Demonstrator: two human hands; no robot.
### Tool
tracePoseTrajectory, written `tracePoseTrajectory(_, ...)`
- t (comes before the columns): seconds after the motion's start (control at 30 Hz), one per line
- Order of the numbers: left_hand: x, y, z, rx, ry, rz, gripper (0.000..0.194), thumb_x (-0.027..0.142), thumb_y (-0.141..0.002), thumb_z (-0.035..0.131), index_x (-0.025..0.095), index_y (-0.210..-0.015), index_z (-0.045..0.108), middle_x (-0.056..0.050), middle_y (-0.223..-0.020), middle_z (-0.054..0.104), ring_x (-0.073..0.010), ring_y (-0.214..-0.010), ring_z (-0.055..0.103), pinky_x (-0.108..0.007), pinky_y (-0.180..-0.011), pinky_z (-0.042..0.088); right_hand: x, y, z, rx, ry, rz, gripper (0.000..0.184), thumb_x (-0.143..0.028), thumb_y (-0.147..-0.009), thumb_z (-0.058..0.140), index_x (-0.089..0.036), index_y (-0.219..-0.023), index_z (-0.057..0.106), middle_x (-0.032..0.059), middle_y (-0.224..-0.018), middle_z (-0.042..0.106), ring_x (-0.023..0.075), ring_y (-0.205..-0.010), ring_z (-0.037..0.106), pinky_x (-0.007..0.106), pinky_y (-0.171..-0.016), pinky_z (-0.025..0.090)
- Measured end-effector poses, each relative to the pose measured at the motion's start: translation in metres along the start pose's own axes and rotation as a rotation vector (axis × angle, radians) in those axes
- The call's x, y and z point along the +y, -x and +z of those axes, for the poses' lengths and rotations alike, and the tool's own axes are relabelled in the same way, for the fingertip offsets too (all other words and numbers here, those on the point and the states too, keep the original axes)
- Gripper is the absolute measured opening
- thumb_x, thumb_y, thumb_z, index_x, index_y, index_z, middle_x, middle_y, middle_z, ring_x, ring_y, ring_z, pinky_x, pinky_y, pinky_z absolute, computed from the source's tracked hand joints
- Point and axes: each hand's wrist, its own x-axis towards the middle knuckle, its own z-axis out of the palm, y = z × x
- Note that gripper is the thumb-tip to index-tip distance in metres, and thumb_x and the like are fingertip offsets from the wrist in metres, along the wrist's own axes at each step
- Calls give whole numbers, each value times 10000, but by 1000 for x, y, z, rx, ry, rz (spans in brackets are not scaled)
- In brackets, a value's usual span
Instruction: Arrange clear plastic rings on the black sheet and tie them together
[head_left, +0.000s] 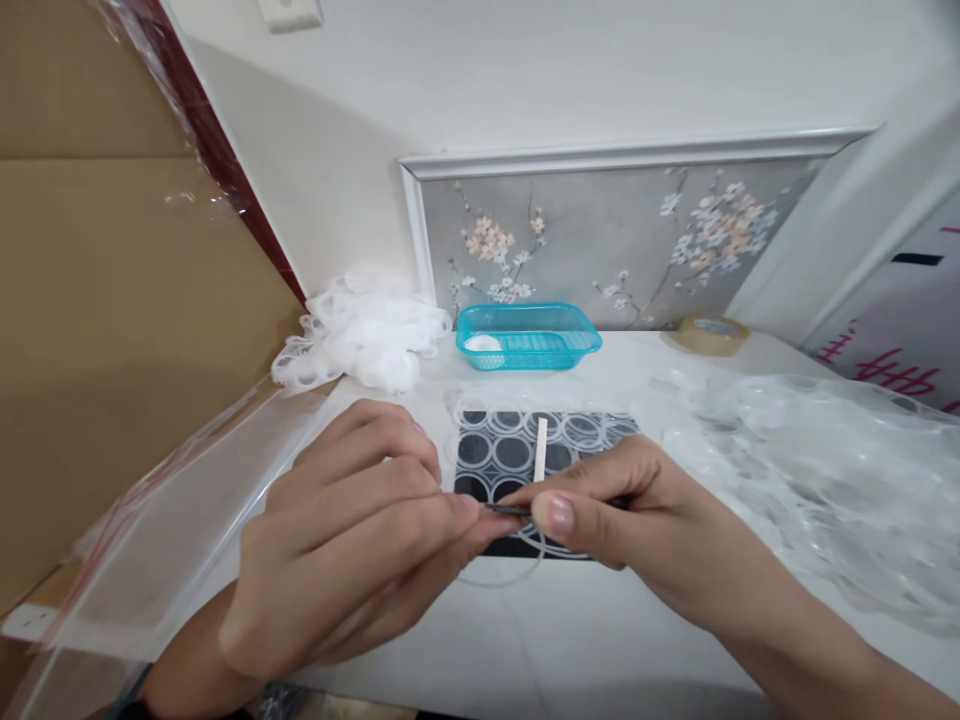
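Observation:
My right hand (622,515) is closed around a thin dark tool that looks like tweezers (506,509), its tip pointing left. Facing it, my left hand (360,530) has its fingers pinched together at that tip; what they grip is hidden. Below both hands lies a black sheet (474,472) covered with clear plastic rings (512,453). A narrow white strip (541,448) rests on it, just beyond my right fingers. One thin clear loop (517,580) shows beneath my fingertips, past the sheet's near edge; whether it is held I cannot tell.
A turquoise plastic basket (529,358) with a white round item (484,345) stands by the wall. White ring-like pieces (360,335) are heaped left of it. At right are a tape roll (709,335) and piled clear plastic (817,480). Cardboard (112,330) and plastic bags (180,520) border the left.

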Motion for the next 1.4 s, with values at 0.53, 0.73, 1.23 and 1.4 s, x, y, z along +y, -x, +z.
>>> tracePoseTrajectory(0.53,0,-3,0,-18,-80,22,225,192,-853,611,177,-634,559,36,-560,552,-94,-566,525,-238,-590,481,2,-20,-31,368,49,-20,442,-533,-787,616,-158,-560,562,-57,-528,215,66,-465,140,255,-417,95)
tracePoseTrajectory(0.73,-2,-7,2,-8,-20,34,174,169,-829,636,180,-671,565,34,-567,555,-104,-573,527,-273,-590,502,12,-33,-35,303,-23,32,396,-527,-813,592,-145,-873,672,-70,-535,243,57,-454,164,231,-405,103)
tracePoseTrajectory(1.23,-6,-4,-3,-14,10,67,115,76,-814,607,181,-855,630,28,-608,594,-104,-603,548,-266,-601,513,16,-25,-10,146,-138,20,306,-430,-750,700,-171,-912,706,-71,-532,366,29,-433,212,186,-384,155)
tracePoseTrajectory(1.4,-4,-5,4,12,37,71,166,44,-791,600,189,-866,629,28,-615,594,-111,-599,552,-279,-606,513,5,-12,2,110,-167,50,200,-303,-643,797,-189,-797,737,-22,-619,549,52,-509,394,176,-450,331)
